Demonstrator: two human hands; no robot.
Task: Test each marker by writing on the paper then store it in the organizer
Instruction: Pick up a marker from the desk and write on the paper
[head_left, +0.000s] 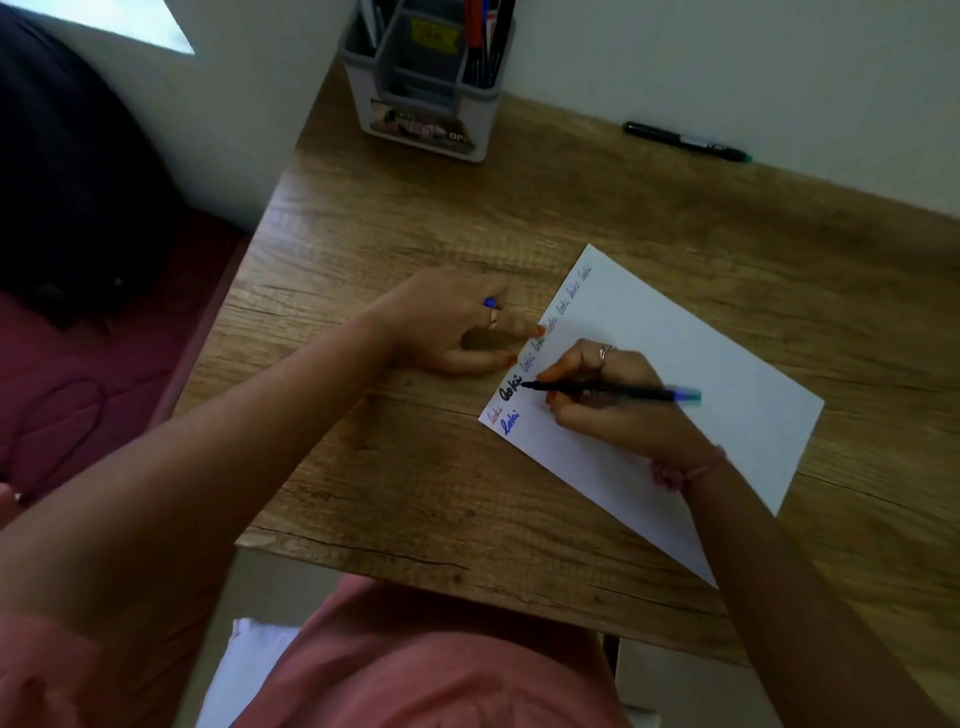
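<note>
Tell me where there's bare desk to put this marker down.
Bare wood lies between the organizer and the paper, short of the spare marker by the wall. The near desk edge left of the paper is free too. It is crowded where the left hand and right hand meet.

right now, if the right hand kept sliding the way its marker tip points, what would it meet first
The right hand holds the black marker with its tip pointing toward the left hand. Going straight on, it would cross the black word, leave the paper, and probably meet the left hand's thumb, though depth is unclear.
</note>
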